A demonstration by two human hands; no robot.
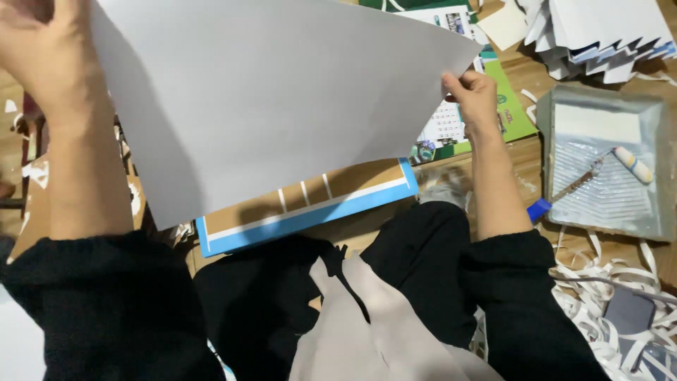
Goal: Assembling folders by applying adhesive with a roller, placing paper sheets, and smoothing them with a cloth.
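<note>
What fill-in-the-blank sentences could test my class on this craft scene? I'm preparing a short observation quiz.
1. Both hands hold up a large white ____.
2. The small roller lies in a grey ____ at the right.
3. The flat board under the sheet has a ____ border.
4. Both sleeves are ____.

Missing words: sheet; tray; blue; black

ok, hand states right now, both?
Left hand: closed on the white sheet, at its left edge.
Right hand: fingers pinch the sheet's right corner.

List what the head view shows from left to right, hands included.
Left hand → large white paper sheet held up by both hands → right hand → grey paint tray holding a small paint roller with blue handle.
</note>
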